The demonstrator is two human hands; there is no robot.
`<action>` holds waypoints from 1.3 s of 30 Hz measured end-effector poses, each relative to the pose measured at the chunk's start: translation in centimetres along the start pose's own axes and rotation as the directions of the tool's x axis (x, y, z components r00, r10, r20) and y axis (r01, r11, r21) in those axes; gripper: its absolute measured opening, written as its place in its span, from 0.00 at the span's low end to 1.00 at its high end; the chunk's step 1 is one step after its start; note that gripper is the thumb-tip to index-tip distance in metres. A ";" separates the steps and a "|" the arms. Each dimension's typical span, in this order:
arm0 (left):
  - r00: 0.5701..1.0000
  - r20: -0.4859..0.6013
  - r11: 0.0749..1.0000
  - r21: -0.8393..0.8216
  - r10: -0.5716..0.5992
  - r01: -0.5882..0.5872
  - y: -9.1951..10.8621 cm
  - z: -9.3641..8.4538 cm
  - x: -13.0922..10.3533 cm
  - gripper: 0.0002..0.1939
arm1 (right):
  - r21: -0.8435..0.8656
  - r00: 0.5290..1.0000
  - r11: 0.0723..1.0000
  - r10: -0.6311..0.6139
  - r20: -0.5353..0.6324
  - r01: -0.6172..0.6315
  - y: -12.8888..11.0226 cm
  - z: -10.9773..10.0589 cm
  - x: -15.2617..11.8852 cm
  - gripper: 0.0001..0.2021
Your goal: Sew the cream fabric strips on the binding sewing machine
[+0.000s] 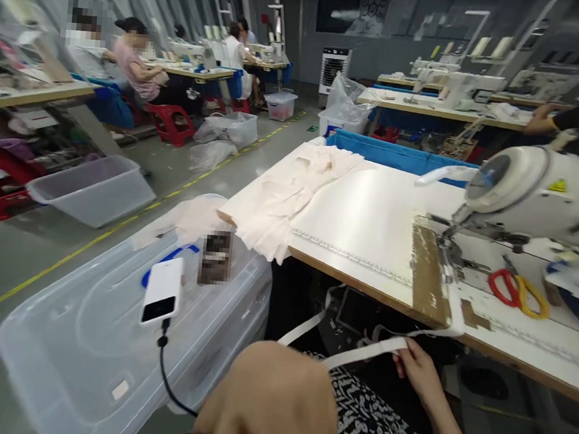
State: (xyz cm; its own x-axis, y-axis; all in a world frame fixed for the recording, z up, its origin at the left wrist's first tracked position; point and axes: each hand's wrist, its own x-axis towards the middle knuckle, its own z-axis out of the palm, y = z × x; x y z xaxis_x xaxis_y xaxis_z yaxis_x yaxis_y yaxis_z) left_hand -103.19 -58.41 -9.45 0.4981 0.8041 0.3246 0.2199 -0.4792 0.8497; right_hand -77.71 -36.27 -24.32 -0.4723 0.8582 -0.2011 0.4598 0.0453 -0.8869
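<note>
Beyond the right hand [420, 369] stand a white surface [365, 209] and sewing machine [537, 190]; farther left, grey floor [245, 173]; the hand pinches a white strip [369, 351], trailing left; the blurred left hand [280, 397] I cannot tell.

The white worktop [370, 210] is bearing a spread of pale, crumpled fabric [291, 190] at its left end, part of it hanging over the front corner. A ruler strip [351, 256] is running along the front edge. Brown tape [426, 274] is covering a patch before the sewing machine [537, 190], which is standing at the right. Beside the tape, a narrow white strip [457, 314] is crossing the edge; scissors [517, 290] are lying farther right.
</note>
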 end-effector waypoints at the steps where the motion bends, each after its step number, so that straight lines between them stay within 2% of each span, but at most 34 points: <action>1: 0.999 0.009 0.999 -0.015 0.042 -0.042 -0.8 -0.2 2.3 0.25 | -0.019 1.000 1.000 -0.021 -0.011 0.021 0.0 -0.2 -0.2 0.18; 2: 0.998 0.006 0.998 -0.007 0.068 -0.068 -1.6 -0.4 4.5 0.23 | -0.040 0.999 0.998 -0.039 -0.025 0.038 0.1 -0.4 -0.3 0.18; 4: 0.999 -0.029 0.988 0.150 0.041 -0.036 -3.2 -0.5 8.1 0.17 | -0.084 0.997 0.994 -0.068 -0.049 0.063 0.3 -0.8 -0.4 0.19; 5: 0.999 -0.042 0.961 0.277 -0.011 0.022 -4.1 -0.4 9.5 0.15 | -0.108 0.995 0.991 -0.079 -0.056 0.072 0.5 -0.9 -0.4 0.19; 7: 0.988 -0.050 0.848 0.507 -0.149 0.154 -6.0 -0.1 11.1 0.13 | -0.160 0.994 0.983 -0.095 -0.059 0.085 0.7 -0.8 -0.3 0.17; 10: 0.944 -0.054 0.723 0.630 -0.325 0.285 -9.4 0.7 11.1 0.12 | -0.242 0.992 0.965 -0.114 -0.057 0.097 0.6 -0.2 0.1 0.13; 14: 0.876 -0.157 0.623 0.647 -0.456 0.441 -13.8 1.8 10.0 0.13 | -0.341 0.991 0.934 -0.127 -0.041 0.105 0.3 0.9 1.2 0.11; 17: 0.803 -0.241 0.543 0.629 -0.545 0.557 -16.2 2.3 10.5 0.16 | -0.390 0.992 0.914 -0.122 0.010 0.117 0.2 1.4 2.1 0.11; 20: 0.751 -0.255 0.508 0.601 -0.609 0.617 -17.3 2.6 11.8 0.19 | -0.412 0.989 0.899 -0.124 0.081 0.147 0.2 1.6 2.3 0.14; 22: 0.737 -0.228 0.508 0.595 -0.636 0.622 -16.9 2.7 11.9 0.17 | -0.410 0.981 0.893 -0.141 0.137 0.185 -0.2 1.4 1.8 0.15; 24: 0.727 -0.208 0.499 0.603 -0.654 0.622 -15.9 3.0 10.6 0.19 | -0.390 0.967 0.892 -0.164 0.195 0.230 -0.8 0.6 0.8 0.13; 26: 0.699 -0.220 0.453 0.624 -0.680 0.637 -14.7 3.6 7.7 0.25 | -0.351 0.950 0.897 -0.189 0.247 0.270 -1.9 -0.9 -0.6 0.10; 27: 0.671 -0.244 0.404 0.639 -0.700 0.654 -14.3 3.9 5.8 0.27 | -0.327 0.943 0.901 -0.203 0.264 0.285 -2.6 -1.9 -1.5 0.10; 28: 0.619 -0.268 0.321 0.667 -0.739 0.672 -14.2 4.3 3.7 0.28 | -0.305 0.938 0.905 -0.217 0.270 0.297 -3.3 -3.1 -2.3 0.11; 29: 0.586 -0.263 0.276 0.689 -0.766 0.670 -14.3 4.7 1.6 0.28 | -0.288 0.937 0.908 -0.230 0.264 0.304 -4.0 -4.5 -3.0 0.11; 30: 0.570 -0.236 0.269 0.700 -0.787 0.662 -14.7 5.1 -0.2 0.25 | -0.282 0.940 0.909 -0.242 0.239 0.306 -4.6 -6.0 -3.6 0.12; 32: 0.573 -0.191 0.311 0.684 -0.797 0.660 -16.1 5.4 -2.5 0.22 | -0.315 0.958 0.906 -0.253 0.133 0.283 -5.7 -9.3 -4.2 0.15; 33: 0.569 -0.176 0.324 0.673 -0.803 0.665 -16.9 5.3 -2.8 0.23 | -0.354 0.967 0.901 -0.252 0.049 0.253 -6.1 -11.1 -4.1 0.17; 35: 0.560 -0.162 0.345 0.640 -0.813 0.686 -18.4 4.7 -1.5 0.24 | -0.459 0.959 0.876 -0.241 -0.152 0.148 -6.7 -14.6 -3.0 0.21; 37: 0.566 -0.183 0.360 0.608 -0.804 0.708 -18.9 3.4 1.7 0.23 | -0.570 0.916 0.821 -0.237 -0.324 0.010 -7.2 -17.7 -0.8 0.21; 39: 0.616 -0.218 0.402 0.587 -0.757 0.702 -18.0 2.0 5.7 0.22 | -0.666 0.876 0.738 -0.246 -0.414 -0.108 -7.7 -20.0 1.9 0.18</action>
State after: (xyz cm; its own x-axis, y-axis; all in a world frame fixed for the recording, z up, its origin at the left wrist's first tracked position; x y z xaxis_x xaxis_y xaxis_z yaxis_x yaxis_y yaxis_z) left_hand -102.64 -45.88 -23.67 -0.0426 0.9348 -0.3525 0.9309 0.1653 0.3256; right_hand -67.10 -24.77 -9.59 -0.2155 0.9527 0.2144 0.8912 0.2816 -0.3557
